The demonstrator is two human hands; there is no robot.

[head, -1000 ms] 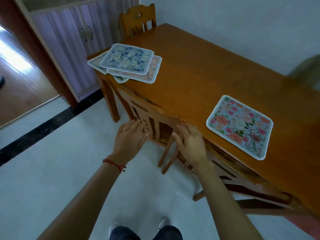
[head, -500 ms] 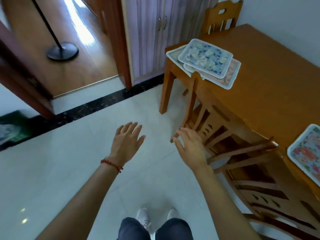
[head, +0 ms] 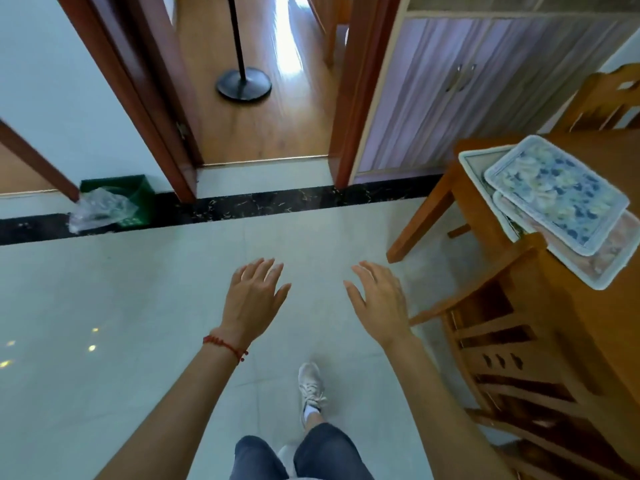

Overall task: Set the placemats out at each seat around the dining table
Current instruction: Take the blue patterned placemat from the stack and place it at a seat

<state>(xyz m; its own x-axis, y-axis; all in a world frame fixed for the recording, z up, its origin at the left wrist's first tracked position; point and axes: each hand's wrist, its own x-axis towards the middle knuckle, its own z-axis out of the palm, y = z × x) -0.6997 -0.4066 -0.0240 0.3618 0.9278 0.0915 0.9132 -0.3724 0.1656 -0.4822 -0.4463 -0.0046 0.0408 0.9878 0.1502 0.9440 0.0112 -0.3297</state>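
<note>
A stack of placemats [head: 554,195] lies on the near corner of the wooden dining table [head: 609,157] at the right; a blue floral mat is on top, a pink one under it. My left hand [head: 254,301] and my right hand [head: 379,303] hover over the white floor with fingers spread, holding nothing. Both are left of the table and apart from it. A wooden chair [head: 512,344] is tucked under the table just right of my right hand.
Another chair [head: 609,98] stands at the table's far end. A purple cabinet [head: 460,81] lines the wall, with an open doorway and a black floor stand [head: 244,83] beyond. A green bin with plastic [head: 114,202] sits at the left wall.
My view has swung left, away from the table. My right hand has come off the chair back, and both hands now hang over open floor. The pink mat at the seat has left the view.
</note>
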